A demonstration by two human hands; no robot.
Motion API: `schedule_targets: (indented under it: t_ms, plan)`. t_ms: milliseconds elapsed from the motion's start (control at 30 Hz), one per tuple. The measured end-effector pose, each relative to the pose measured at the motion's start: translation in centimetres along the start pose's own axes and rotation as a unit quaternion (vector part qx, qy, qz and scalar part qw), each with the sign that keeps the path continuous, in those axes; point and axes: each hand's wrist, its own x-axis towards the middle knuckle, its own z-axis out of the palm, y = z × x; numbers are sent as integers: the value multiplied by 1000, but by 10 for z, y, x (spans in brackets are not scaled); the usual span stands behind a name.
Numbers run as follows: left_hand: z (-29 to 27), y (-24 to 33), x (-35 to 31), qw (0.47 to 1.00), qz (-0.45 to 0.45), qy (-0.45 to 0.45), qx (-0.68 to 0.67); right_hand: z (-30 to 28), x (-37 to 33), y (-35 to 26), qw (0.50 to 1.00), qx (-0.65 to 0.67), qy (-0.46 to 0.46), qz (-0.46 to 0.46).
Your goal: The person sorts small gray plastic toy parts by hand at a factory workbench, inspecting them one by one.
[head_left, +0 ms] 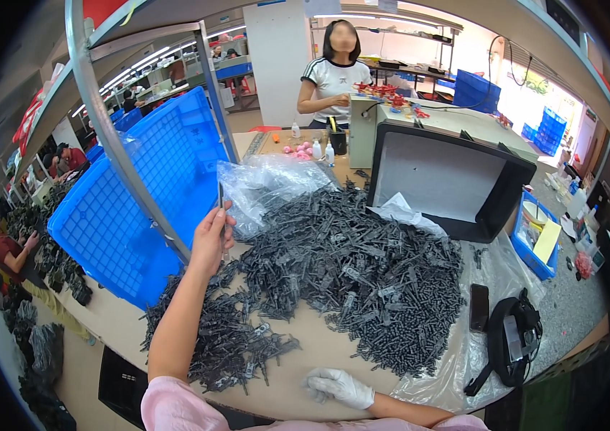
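Observation:
My bare left hand [211, 233] is raised over the left side of the table, fingers closed around a slim, dark, blade-like tool [221, 188] that points upward. Below that forearm spreads a smaller heap of dark grey plastic parts [229, 330]. A much larger pile of similar parts [348, 251] fills the middle of the table, with many small, short black pieces [405, 327] along its right front. My right hand [339, 388], in a white glove, rests near the front edge, fingers loosely bent and slightly apart. No object shows in it.
A big blue crate [132, 208] leans at left behind a metal post [114, 129]. Clear plastic wrap [269, 187] and a tilted black box [455, 179] stand behind the pile. At right lie a phone [479, 307], a black strapped device [517, 341] and a blue tray [534, 237]. A person [337, 79] stands opposite.

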Motion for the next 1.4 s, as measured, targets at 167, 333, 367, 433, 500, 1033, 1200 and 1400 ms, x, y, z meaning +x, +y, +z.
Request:
schedule_targets:
  t_ms: [167, 333, 367, 433, 500, 1033, 1200, 1400]
  plan:
    - [2, 3, -20, 1000, -4, -10, 1, -3, 0, 2, 1000, -6, -9, -1]
    - [-19, 3, -22, 999, -20, 3, 45, -3, 4, 3, 999, -30, -18, -12]
    - [-32, 1, -21, 996, -19, -1, 82, -1, 6, 7, 999, -39, -29, -18]
    - [-48, -5, -13, 994, -59, -7, 95, 0, 10, 14, 999, -37, -26, -27]
    - [-66, -20, 1, 991, -118, 2, 63, 6, 8, 10, 999, -38, -16, -29]
    - [-101, -61, 47, 918, -103, -112, 366, 63, -230, -25, 911, -99, 401, -14]
    - [-177, -91, 82, 899, -113, -26, 422, 91, -303, 9, 819, -122, 559, -44]
    - [-165, -117, 80, 887, -168, 54, 428, 88, -353, 50, 765, -114, 626, -100]
